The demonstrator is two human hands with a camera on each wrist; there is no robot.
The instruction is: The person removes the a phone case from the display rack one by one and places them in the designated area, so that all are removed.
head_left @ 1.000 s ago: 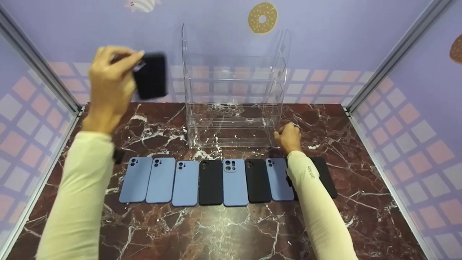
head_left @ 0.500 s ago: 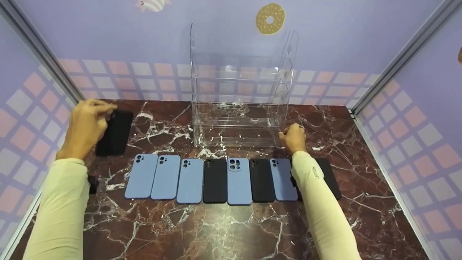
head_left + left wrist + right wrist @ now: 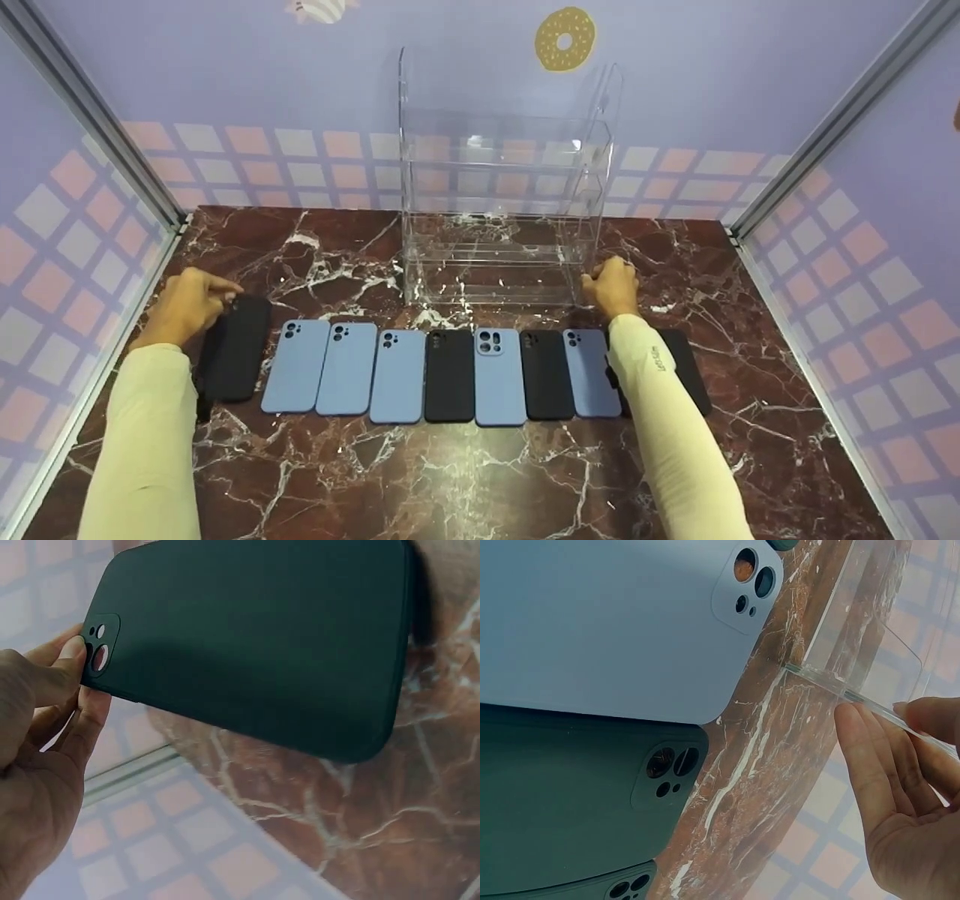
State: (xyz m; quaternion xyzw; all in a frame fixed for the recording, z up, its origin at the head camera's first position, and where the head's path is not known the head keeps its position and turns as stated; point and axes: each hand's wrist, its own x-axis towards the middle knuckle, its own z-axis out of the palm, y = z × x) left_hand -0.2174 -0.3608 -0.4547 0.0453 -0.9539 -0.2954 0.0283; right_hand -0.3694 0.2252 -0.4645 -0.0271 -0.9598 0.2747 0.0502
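Note:
My left hand (image 3: 186,304) pinches the camera-hole end of a black phone case (image 3: 241,356) at the left end of a row of cases. In the left wrist view, the thumb and fingertips grip the corner beside the camera holes of that case (image 3: 255,645), and its far end is close over the marble top. My right hand (image 3: 613,289) holds the right side of a clear acrylic tiered rack (image 3: 499,260). Its thumb and fingers pinch the edge of the side panel in the right wrist view. The rack's tiers show nothing on them.
Several blue cases (image 3: 295,367) and black cases (image 3: 450,379) lie side by side across the marble tabletop (image 3: 337,480). The right sleeve covers part of the row's right end. A purple wall (image 3: 480,82) stands behind the rack, with metal-framed side panels left and right.
My left hand has brought the black phone case down from the upper left to the left end of the row. My right hand stays on the rack. The view has shifted slightly.

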